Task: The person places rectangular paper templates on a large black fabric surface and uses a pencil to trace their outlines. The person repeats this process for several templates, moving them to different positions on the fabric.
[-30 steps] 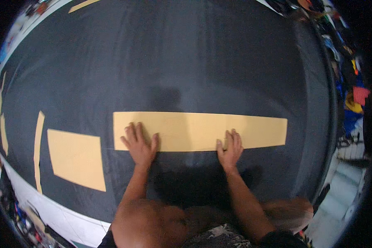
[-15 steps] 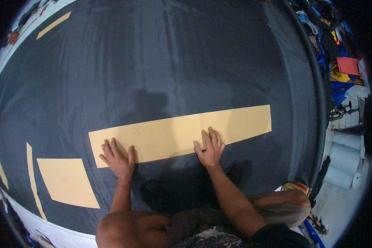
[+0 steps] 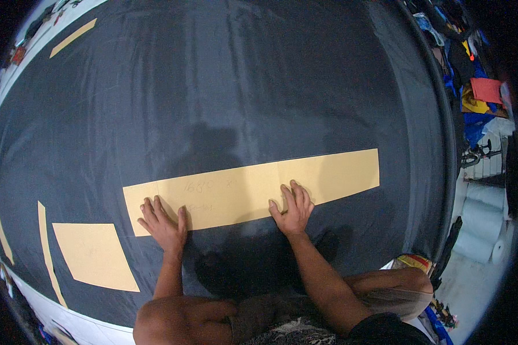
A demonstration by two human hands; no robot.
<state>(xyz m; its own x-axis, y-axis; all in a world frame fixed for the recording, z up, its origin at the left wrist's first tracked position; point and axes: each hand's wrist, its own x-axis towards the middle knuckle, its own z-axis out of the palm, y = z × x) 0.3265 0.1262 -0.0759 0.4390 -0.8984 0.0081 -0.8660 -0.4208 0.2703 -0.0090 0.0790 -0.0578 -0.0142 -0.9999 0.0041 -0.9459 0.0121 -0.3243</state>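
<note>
A long tan paper pattern piece (image 3: 242,187) lies flat on dark fabric (image 3: 293,103), with faint handwriting near its middle. Near its left end, my left hand (image 3: 164,225) rests on the lower edge, fingers spread. My right hand (image 3: 294,214) presses on the same edge right of the middle, its fingers apart and stretched upward. Neither hand grips anything. To the left of my left hand lies a squarish tan paper piece (image 3: 95,256), and beside that a narrow paper strip (image 3: 49,253).
Another tan strip (image 3: 73,38) lies at the far left of the fabric. Along the right side, past a thick dark fabric edge (image 3: 446,138), are piled coloured cloths (image 3: 486,91) and pale blue rolls (image 3: 480,218). My folded legs (image 3: 181,319) are at the near edge.
The whole scene sits slightly lower in the picture, as if the view has tilted a little. Both hands stay in the same places on the long paper piece.
</note>
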